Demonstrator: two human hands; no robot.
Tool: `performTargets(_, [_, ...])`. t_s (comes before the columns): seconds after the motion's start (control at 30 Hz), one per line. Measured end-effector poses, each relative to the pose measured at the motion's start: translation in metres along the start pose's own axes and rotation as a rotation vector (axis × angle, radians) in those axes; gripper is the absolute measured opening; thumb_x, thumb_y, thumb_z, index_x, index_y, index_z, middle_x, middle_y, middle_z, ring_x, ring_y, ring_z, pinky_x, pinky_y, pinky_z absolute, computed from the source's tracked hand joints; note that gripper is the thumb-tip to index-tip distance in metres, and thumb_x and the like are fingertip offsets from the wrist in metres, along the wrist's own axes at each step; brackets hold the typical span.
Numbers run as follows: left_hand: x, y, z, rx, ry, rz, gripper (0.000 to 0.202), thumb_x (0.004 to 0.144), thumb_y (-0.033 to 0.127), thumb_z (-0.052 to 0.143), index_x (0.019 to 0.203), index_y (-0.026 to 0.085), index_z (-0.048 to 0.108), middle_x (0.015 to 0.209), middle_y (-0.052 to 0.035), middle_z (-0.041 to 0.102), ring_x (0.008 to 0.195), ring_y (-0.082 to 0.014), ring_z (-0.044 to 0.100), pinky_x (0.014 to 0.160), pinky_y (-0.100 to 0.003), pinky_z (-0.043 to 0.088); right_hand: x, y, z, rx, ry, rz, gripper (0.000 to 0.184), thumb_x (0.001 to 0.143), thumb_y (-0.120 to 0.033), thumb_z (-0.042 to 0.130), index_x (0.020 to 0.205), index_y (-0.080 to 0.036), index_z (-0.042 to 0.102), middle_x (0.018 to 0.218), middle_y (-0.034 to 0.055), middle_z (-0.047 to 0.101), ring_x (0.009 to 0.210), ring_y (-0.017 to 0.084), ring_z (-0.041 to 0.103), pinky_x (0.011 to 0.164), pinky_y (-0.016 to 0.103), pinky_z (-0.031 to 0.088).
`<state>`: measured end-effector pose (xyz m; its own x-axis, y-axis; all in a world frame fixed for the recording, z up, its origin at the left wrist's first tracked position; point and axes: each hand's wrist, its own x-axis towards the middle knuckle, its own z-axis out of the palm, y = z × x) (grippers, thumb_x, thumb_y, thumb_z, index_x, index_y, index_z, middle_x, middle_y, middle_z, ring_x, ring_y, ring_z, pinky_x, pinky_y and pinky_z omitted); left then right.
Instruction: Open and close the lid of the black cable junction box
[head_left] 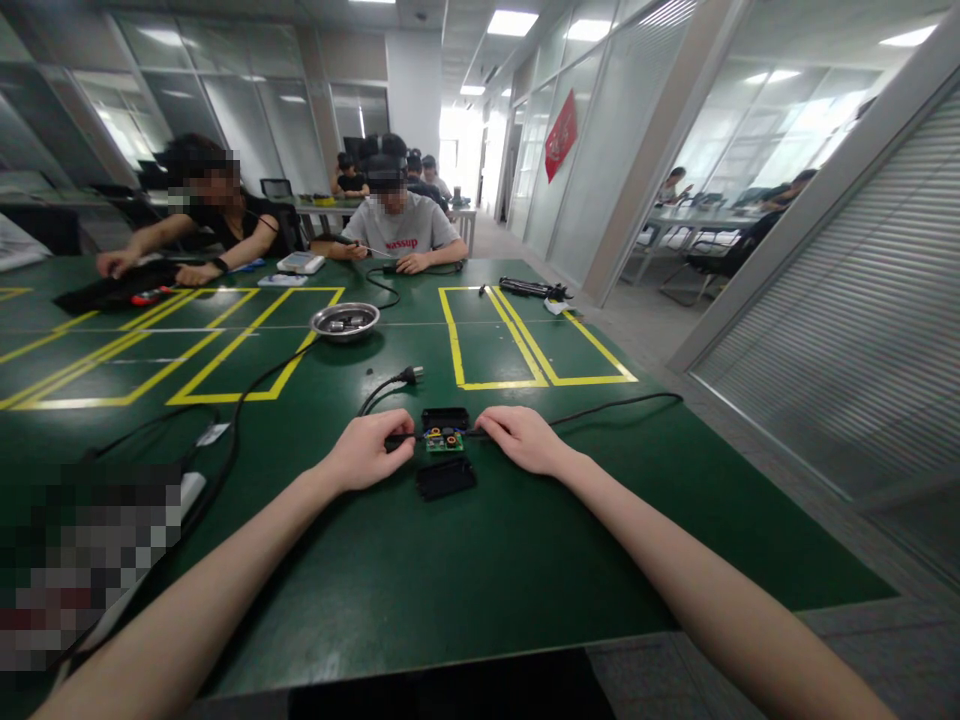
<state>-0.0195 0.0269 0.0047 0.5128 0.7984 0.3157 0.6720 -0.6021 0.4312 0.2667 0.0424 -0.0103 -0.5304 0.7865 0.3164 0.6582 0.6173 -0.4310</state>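
Note:
Between my hands is a small green circuit board [445, 441] with round coils on it and cables at both ends. My left hand [373, 447] is closed on the black cable [400, 438] at the board's left side. On the right side, my right hand [517, 437] pinches another black cable [474, 432] close to the board. One black plastic case half [445, 415] sits just behind the board. The other case half [447, 478] lies on the table in front of it. A power plug [411, 375] rests beyond my left hand.
The green table [480, 580] carries yellow tape outlines. A metal bowl [345, 321] with small metal parts stands beyond my left hand. A cable [622, 402] runs off to the right. A folded black tripod [532, 289] lies farther back. Two people work across the table.

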Motion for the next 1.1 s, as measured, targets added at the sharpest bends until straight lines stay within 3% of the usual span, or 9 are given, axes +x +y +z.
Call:
performTargets(0.07, [0.0,0.004,-0.002,0.021,0.031,-0.007,0.028,0.093,0.033,0.048,0.069,0.02,0.053,0.062,0.0019,0.057,0.058,-0.0135,0.051,0.058,-0.025,0.036,-0.002,-0.006,-0.003,-0.035,0.063,-0.048,0.042,0.103,-0.033,0.045,0.064,-0.021,0.054,0.064,0.0026,0.06,0.062,0.017,0.057,0.063,0.029,0.035])
performTargets(0.17, [-0.001,0.008,-0.005,0.066,0.096,-0.007,0.044,0.099,0.035,0.041,0.057,0.02,0.042,0.051,0.0033,0.042,0.049,-0.0116,0.041,0.055,-0.026,0.028,-0.007,-0.019,-0.006,-0.024,0.168,-0.119,0.046,0.102,-0.036,0.043,0.058,-0.022,0.044,0.056,0.0009,0.05,0.054,0.014,0.048,0.06,0.028,0.031])
performTargets(0.23, [-0.002,0.009,-0.006,0.077,0.105,0.005,0.047,0.099,0.035,0.04,0.055,0.019,0.039,0.049,0.0039,0.037,0.047,-0.0108,0.037,0.055,-0.027,0.026,-0.008,-0.025,-0.007,0.009,0.165,-0.157,0.045,0.101,-0.035,0.043,0.058,-0.022,0.045,0.056,0.0007,0.05,0.053,0.013,0.046,0.059,0.028,0.031])
performTargets(0.33, [-0.002,0.009,-0.005,0.068,0.013,0.046,0.049,0.099,0.036,0.041,0.053,0.019,0.038,0.047,0.0043,0.035,0.045,-0.0103,0.033,0.054,-0.028,0.024,-0.008,-0.027,-0.006,0.038,0.087,-0.179,0.042,0.099,-0.034,0.046,0.059,-0.021,0.049,0.055,0.0002,0.051,0.052,0.013,0.045,0.058,0.027,0.031])
performTargets(0.63, [-0.001,0.005,-0.001,0.072,-0.133,0.047,0.049,0.096,0.039,0.045,0.052,0.019,0.042,0.045,0.0039,0.04,0.044,-0.0103,0.035,0.052,-0.026,0.023,-0.004,-0.022,-0.003,0.004,-0.056,-0.173,0.041,0.096,-0.028,0.054,0.056,-0.02,0.048,0.053,-0.0015,0.05,0.051,0.012,0.044,0.059,0.026,0.028])
performTargets(0.83, [0.002,0.002,0.001,0.204,-0.03,-0.021,0.048,0.096,0.042,0.045,0.053,0.02,0.043,0.047,0.0018,0.047,0.045,-0.0121,0.038,0.053,-0.027,0.02,-0.001,-0.02,-0.003,-0.093,-0.056,-0.095,0.04,0.096,-0.03,0.053,0.058,-0.02,0.05,0.055,0.0003,0.054,0.052,0.012,0.044,0.059,0.027,0.025])
performTargets(1.1, [0.0,0.004,0.004,0.184,-0.081,0.032,0.044,0.097,0.038,0.046,0.057,0.019,0.048,0.05,0.0019,0.052,0.047,-0.0116,0.042,0.054,-0.026,0.024,-0.002,-0.017,-0.003,-0.089,-0.094,-0.083,0.035,0.091,-0.025,0.057,0.057,-0.02,0.051,0.057,0.0002,0.055,0.055,0.013,0.046,0.059,0.027,0.027])
